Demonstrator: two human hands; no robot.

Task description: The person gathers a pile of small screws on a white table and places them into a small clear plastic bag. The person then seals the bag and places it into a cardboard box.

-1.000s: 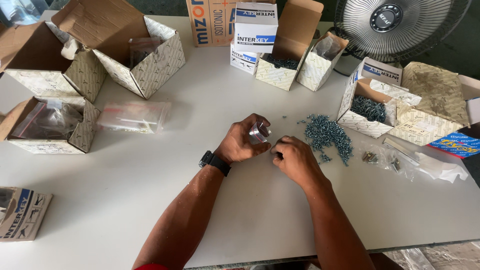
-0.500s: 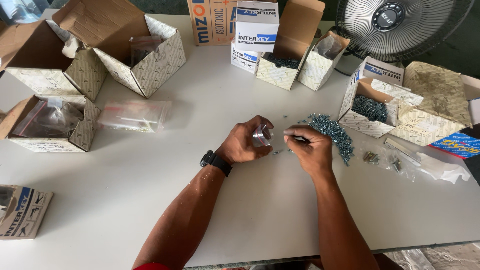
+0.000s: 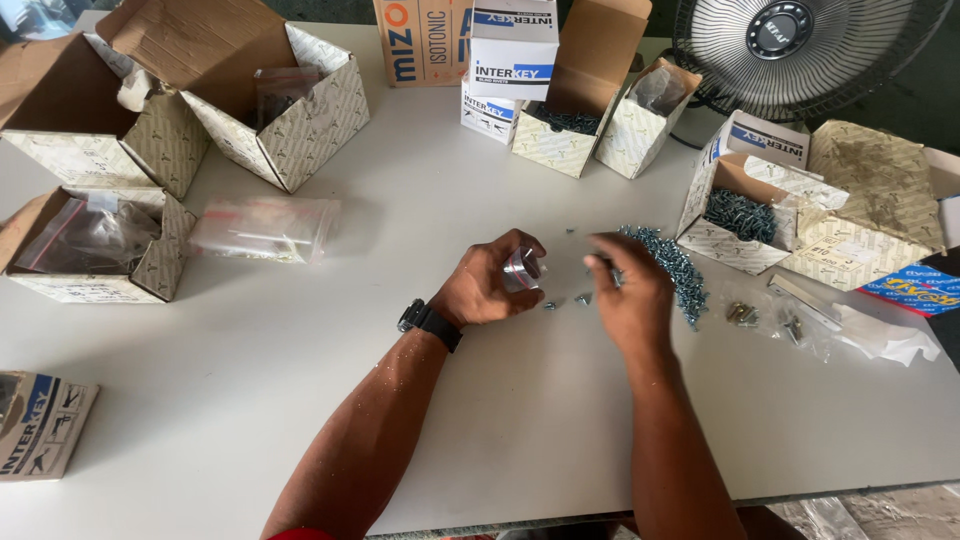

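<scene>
At the middle of the white table (image 3: 300, 400): my left hand (image 3: 490, 285), black watch (image 3: 428, 322) at its wrist, curled around a small shiny metal cylinder (image 3: 520, 270), held just above the surface. My right hand (image 3: 630, 295) just beside it, fingertips (image 3: 600, 262) pinched at the near edge of the pile of small silvery screws (image 3: 670, 265); whether they grip one, I cannot tell. Loose screws (image 3: 580, 298) between my hands. Open screw box (image 3: 735, 215) beyond the pile.

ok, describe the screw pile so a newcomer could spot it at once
Start at the fan at the table's far right, then drop to the open box of screws below it. Left of that box, by the right hand, lies the screw pile: the only loose, unboxed heap of bluish screws.
</scene>
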